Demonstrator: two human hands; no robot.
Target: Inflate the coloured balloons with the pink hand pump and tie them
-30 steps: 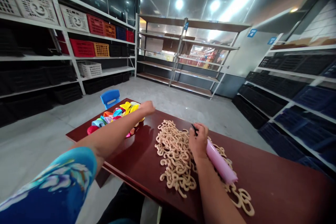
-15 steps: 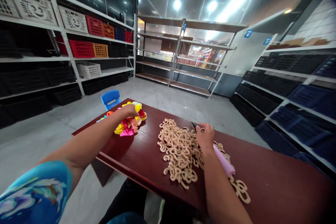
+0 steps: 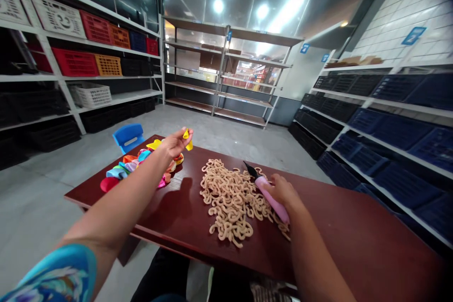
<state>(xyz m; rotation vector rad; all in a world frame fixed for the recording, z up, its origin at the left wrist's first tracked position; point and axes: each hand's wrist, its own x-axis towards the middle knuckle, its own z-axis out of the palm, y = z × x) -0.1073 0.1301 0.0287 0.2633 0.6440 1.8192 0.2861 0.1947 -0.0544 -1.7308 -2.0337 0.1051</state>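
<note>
My left hand (image 3: 175, 143) pinches one yellow balloon (image 3: 187, 138) above the pile (image 3: 130, 170); my right hand (image 3: 283, 191) grips the pink pump (image 3: 271, 197), not yet joined.

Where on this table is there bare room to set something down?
The table is bare right of the right hand and pink pump. A strip lies between the balloons and the beige hooks. Those two piles crowd the rest.

Yellow balloon (image 3: 187, 137), pink pump (image 3: 269, 196), beige hooks (image 3: 226, 198), dark red table (image 3: 354, 236)
</note>
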